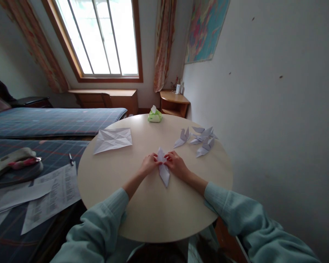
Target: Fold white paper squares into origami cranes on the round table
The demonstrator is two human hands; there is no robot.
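Observation:
A white folded paper [164, 176], long and diamond-shaped, lies on the round cream table [142, 212] in front of me. My left hand [150, 163] pinches its left edge near the middle, thumb and fingers closed. From the other side my right hand [177, 164] grips the right edge the same way, and the fingertips of both hands almost meet over the paper. Its two pointed ends stick out, one away from me and one towards me. To the right sit several folded paper cranes [205, 140] in a cluster.
A creased paper sheet [113, 140] rests at the table's left. A green tissue pack [155, 115] stands at the far edge. Beside the table, printed sheets [55, 193], a pen [71, 159] and a bag-like item lie on a plaid bed [57, 149]. A wall is close on the right.

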